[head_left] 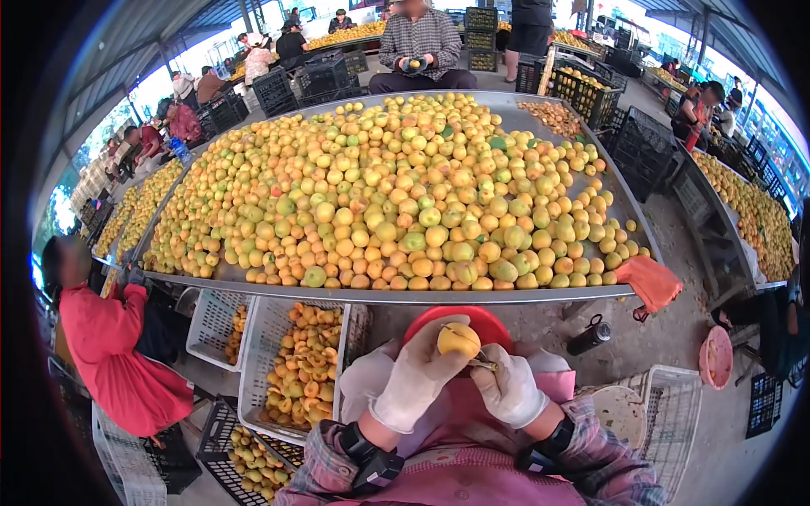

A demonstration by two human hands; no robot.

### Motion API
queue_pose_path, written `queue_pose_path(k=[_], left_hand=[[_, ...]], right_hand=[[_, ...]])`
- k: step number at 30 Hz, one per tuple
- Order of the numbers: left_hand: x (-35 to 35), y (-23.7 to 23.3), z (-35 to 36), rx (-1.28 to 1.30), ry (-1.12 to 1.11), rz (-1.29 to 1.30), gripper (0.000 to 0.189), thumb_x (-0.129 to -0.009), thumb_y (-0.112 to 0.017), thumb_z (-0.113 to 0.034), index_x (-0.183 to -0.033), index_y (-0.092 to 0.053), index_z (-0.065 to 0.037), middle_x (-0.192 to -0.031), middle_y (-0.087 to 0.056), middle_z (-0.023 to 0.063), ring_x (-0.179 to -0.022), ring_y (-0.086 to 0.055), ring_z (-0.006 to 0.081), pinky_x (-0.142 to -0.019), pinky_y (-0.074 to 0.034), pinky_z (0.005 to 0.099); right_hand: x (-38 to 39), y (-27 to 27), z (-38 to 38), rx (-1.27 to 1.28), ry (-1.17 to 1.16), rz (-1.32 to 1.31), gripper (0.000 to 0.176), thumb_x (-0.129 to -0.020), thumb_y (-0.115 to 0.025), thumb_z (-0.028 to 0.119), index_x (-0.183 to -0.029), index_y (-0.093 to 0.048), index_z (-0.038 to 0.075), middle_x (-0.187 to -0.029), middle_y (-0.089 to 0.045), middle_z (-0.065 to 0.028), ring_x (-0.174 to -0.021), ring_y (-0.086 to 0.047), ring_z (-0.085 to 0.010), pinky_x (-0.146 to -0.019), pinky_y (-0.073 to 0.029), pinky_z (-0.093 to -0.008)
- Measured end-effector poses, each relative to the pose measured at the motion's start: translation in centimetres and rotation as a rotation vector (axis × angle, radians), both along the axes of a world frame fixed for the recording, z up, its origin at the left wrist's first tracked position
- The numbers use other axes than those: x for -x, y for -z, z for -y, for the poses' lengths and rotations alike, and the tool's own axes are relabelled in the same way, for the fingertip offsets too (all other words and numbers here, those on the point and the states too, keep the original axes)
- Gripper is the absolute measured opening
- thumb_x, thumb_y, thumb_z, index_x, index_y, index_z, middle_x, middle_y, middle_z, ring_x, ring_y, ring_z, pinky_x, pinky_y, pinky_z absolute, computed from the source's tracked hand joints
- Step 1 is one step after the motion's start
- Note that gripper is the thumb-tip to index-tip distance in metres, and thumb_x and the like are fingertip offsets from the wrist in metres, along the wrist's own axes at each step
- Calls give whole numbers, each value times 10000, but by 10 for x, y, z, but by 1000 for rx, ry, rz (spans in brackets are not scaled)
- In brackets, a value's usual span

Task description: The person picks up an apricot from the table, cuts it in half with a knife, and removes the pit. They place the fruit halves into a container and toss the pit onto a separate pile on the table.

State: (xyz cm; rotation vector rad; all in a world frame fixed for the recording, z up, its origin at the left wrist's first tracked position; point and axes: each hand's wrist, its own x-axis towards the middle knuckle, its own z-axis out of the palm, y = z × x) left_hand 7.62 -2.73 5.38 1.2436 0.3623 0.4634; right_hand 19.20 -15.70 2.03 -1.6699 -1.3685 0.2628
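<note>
My left hand (pixel 424 371), in a white glove, is closed around a yellow-orange apricot (pixel 458 339) between thumb and fingers. Close beside it, my right hand (pixel 509 389), also gloved, pinches a small thin metal tool (pixel 484 364). The tool's tip is right at the lower right side of the apricot; its exact kind I cannot tell. Both hands are over my lap, in front of a red basin (pixel 494 322) that they partly hide. Beyond the basin, a metal-rimmed table (pixel 388 296) bears a broad heap of whole apricots (pixel 371 198).
A white crate (pixel 251 396) of split apricots stands on my left, near a black crate (pixel 221 455) of fruit. An orange cloth (pixel 650 282) hangs over the table's right corner. On my right are a dark bottle (pixel 589 336) and a white crate (pixel 675 422). Other people sit around.
</note>
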Motion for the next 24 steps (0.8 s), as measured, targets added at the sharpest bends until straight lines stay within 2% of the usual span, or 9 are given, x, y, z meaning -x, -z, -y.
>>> queue_pose_path(k=[4,7,9,10,12,15,19,21,24], left_hand=[[0,0,9,155,3,-6,438,-900,-631,-205,-1255,-531,32,-1092,-604,32,-995,-558,98,-881,-447,244],[3,-16,3,2,-2,-35,436,-898,-632,-206,-1256,-532,22,-1087,-610,44,-1002,-563,103,-884,-448,236],[4,-32,-4,-889,-43,-273,358,-902,-666,-171,-1200,-564,-1,-1064,-630,27,-962,-584,96,-847,-485,250],[4,-25,-2,-888,-41,-273,358,-902,-666,-171,-1200,-564,-1,-1064,-630,27,-962,-584,96,-847,-485,250],[0,-3,3,-245,-31,-69,347,-878,-690,-154,-1174,-580,-10,-1049,-634,26,-927,-582,94,-816,-489,255],[-4,-5,14,13,-58,-4,363,-858,-664,-136,-1174,-579,20,-1043,-625,49,-975,-582,131,-831,-487,281],[-3,6,9,-80,-51,-87,403,-820,-711,-136,-1172,-581,13,-1043,-622,49,-958,-581,136,-819,-489,292],[-3,-1,3,-1236,-200,-128,407,-795,-717,-120,-1162,-583,-5,-1042,-619,63,-929,-578,140,-806,-485,292],[-5,-12,4,-955,-143,-128,429,-747,-751,-127,-1128,-588,-13,-1034,-618,101,-899,-600,195,-777,-496,309]], right_hand=[[3,3,-2,-92,56,13,263,-953,-547,289,-1056,-515,49,-734,-622,-161,-654,-615,-397,-555,-485,-457],[-7,-10,3,-8,9,42,265,-954,-545,295,-1049,-519,49,-744,-624,-158,-671,-620,-396,-566,-490,-456],[-9,-12,6,72,-23,69,264,-955,-543,296,-1046,-521,49,-752,-626,-158,-683,-624,-396,-573,-494,-454],[-8,-9,5,47,-23,59,260,-955,-543,295,-1044,-521,51,-753,-626,-157,-681,-623,-396,-573,-494,-453],[-6,-2,1,16,-26,53,257,-956,-543,294,-1043,-521,53,-754,-625,-157,-680,-623,-395,-573,-495,-452],[2,9,-3,-95,21,-1,252,-950,-553,280,-1048,-513,52,-754,-625,-156,-663,-618,-394,-561,-488,-456],[3,8,0,-80,68,47,254,-933,-574,251,-1057,-505,40,-753,-625,-160,-658,-613,-400,-552,-481,-459],[-1,6,3,-60,84,101,257,-928,-581,243,-1059,-503,37,-753,-624,-162,-660,-613,-402,-551,-480,-459],[-8,5,4,-29,0,107,261,-918,-589,230,-1063,-493,34,-741,-616,-161,-653,-608,-404,-551,-479,-458]])
